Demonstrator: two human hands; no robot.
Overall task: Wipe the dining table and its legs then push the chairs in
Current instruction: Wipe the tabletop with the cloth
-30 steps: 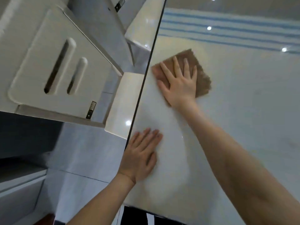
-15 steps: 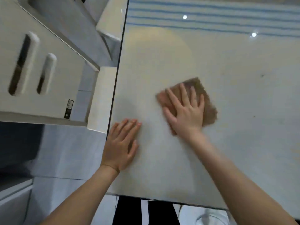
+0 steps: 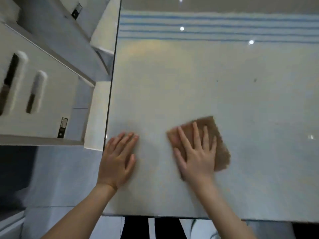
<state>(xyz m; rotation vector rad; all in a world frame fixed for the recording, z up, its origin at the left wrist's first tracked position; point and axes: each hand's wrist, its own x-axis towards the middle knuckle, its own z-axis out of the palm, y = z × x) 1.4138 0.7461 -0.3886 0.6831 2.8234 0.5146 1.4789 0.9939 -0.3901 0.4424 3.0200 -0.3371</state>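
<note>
I counted one brown cloth (image 3: 217, 145) under my flat right hand (image 3: 196, 157), nearer than before; left hand (image 3: 117, 163) lay open on the table (image 3: 189, 87).

Cloth (image 3: 214, 135) on table (image 3: 189, 83), under right hand (image 3: 196, 157); left hand (image 3: 117, 163) left.

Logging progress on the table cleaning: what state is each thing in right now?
brown cloth: flat on the tabletop, pressed under the right hand
right hand: open, fingers spread on the cloth
left hand: open, palm flat near the table's left edge
dining table: glossy, small dark specks remaining
</note>
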